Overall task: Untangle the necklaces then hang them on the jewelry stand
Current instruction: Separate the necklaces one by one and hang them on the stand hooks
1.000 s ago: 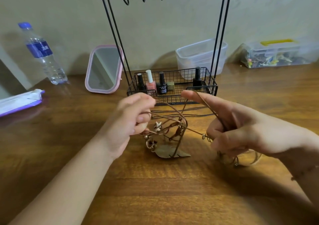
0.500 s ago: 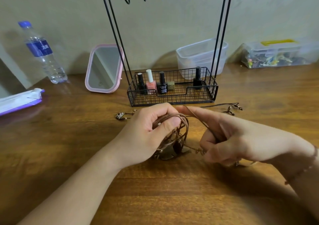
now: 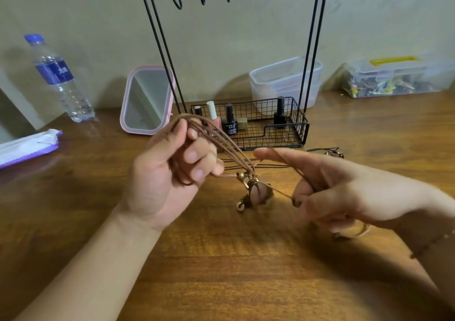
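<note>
Left hand (image 3: 167,173): raised above the worktop (image 3: 221,271), fingers (image 3: 194,154) curled round a bundle of brown cord necklaces (image 3: 221,143) looped over them.
Right hand (image 3: 344,190): forefinger held out straight with a cord strand across it; thumb and lower fingers pinching another strand.
Pendant cluster (image 3: 253,190): knotted beads and metal charms hanging between the two hands, just above the wood.
Black cord necklace (image 3: 327,151): lying on the worktop in front of the stand's basket.
Jewelry stand (image 3: 248,123): black wire, upright at the wall, hooks bare, nail polish bottles (image 3: 229,123) in its basket.
Surroundings: water bottle (image 3: 59,79), pink-framed mirror (image 3: 147,99), clear tubs (image 3: 283,82), wipes packet (image 3: 27,146).
</note>
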`<state>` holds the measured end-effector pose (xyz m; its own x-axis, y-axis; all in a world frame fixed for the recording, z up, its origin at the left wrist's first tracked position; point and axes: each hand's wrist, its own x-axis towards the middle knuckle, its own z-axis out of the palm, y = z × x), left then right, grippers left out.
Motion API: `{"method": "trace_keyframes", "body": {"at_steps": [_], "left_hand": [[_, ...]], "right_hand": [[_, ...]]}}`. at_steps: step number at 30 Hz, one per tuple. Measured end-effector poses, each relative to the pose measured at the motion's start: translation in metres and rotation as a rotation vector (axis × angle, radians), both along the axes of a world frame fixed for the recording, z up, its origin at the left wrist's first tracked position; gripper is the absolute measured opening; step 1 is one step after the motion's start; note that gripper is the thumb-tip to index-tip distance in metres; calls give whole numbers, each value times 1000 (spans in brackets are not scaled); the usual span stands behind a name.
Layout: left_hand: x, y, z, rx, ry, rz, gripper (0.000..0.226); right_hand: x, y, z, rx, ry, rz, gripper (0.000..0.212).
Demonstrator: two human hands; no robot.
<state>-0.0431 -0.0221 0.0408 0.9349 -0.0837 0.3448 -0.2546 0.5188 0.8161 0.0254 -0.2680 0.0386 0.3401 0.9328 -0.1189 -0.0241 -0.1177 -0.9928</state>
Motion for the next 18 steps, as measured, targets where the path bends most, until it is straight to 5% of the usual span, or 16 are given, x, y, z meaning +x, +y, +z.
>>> {"method": "trace_keyframes", "body": {"at_steps": [2, 10, 14, 18], "left_hand": [[2, 6, 1, 73, 100, -21, 21], [3, 6, -2, 1149, 104, 95, 18], [3, 1, -5, 1229, -3, 139, 12], [1, -3, -7, 1032, -69, 102, 22]], "right_hand": [[1, -7, 6, 19, -7, 7, 90], [4, -17, 11, -69, -34, 168, 88], [3, -14, 7, -90, -55, 163, 91], [0, -9, 6, -77, -40, 154, 96]]}}
